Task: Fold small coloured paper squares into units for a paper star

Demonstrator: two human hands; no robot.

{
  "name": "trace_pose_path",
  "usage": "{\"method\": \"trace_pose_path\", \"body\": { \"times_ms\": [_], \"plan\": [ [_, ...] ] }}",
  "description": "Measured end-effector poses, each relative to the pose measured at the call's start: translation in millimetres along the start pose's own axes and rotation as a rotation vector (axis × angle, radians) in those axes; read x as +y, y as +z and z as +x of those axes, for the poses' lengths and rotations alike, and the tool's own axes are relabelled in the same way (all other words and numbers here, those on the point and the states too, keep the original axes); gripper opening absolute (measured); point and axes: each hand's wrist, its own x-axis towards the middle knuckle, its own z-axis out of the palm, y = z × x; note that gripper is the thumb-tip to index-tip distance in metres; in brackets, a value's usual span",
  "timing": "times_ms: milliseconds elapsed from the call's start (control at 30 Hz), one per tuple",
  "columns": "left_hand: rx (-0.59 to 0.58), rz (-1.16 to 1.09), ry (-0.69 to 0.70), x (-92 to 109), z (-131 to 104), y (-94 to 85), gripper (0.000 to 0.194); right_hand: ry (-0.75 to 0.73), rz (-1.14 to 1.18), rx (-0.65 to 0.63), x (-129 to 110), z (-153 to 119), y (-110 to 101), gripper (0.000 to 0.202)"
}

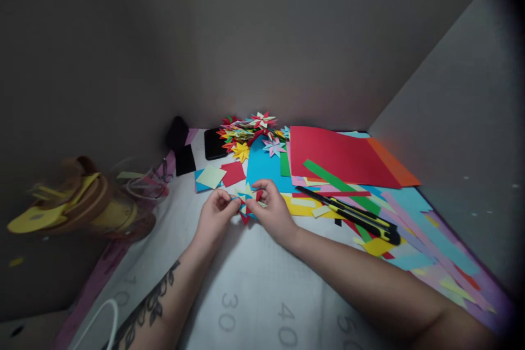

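Between my two hands is a small folded paper star (245,205) with red, blue and pale yellow points. My left hand (219,209) pinches its left side between thumb and fingers. On the other side, my right hand (271,210) grips the star's right edge, thumb in front. Fingers cover part of the star. Just beyond my left hand lie square paper pieces: a pale green square (210,176) over blue, and a red square (233,174). Finished-looking paper stars (250,130) in many colours are heaped at the back, with a yellow star (240,151) in front.
A black-and-yellow box cutter (353,216) lies right of my hands among paper strips and scraps (435,246). Red card sheets (336,156) are stacked behind it. A dark phone (215,144) lies near the wall. At left stands a clear container (118,216) beside scissors (165,170).
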Motion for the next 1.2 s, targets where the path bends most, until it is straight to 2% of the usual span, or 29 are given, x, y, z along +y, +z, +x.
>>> {"method": "trace_pose_path", "body": {
  "times_ms": [100,300,500,600,733,967,1100,1200],
  "plan": [
    [0.014,-0.134,-0.06,3,-1,1.8,0.034,0.049,0.051,-0.037,3,0,1,0.032],
    [0.016,-0.118,-0.063,7,-3,1.9,0.029,0.115,0.102,-0.04,5,0,-2,0.032],
    [-0.004,-0.157,-0.068,5,-5,4.1,0.029,0.098,0.051,-0.008,4,0,-3,0.031],
    [-0.02,-0.159,-0.075,3,-5,4.6,0.033,0.093,0.07,-0.035,3,1,-3,0.029],
    [0.029,-0.135,-0.068,4,-3,1.0,0.034,0.112,0.175,-0.043,0,3,-6,0.024],
    [-0.02,-0.124,-0.065,-2,3,-7.7,0.035,0.149,0.196,-0.094,0,5,-6,0.039],
    [0.002,-0.215,-0.155,-7,6,-10.1,0.04,0.168,0.169,-0.043,5,7,-5,0.038],
    [0.045,-0.253,-0.213,-6,4,-10.0,0.04,0.055,0.069,0.044,4,8,-10,0.03]
  ]
}}
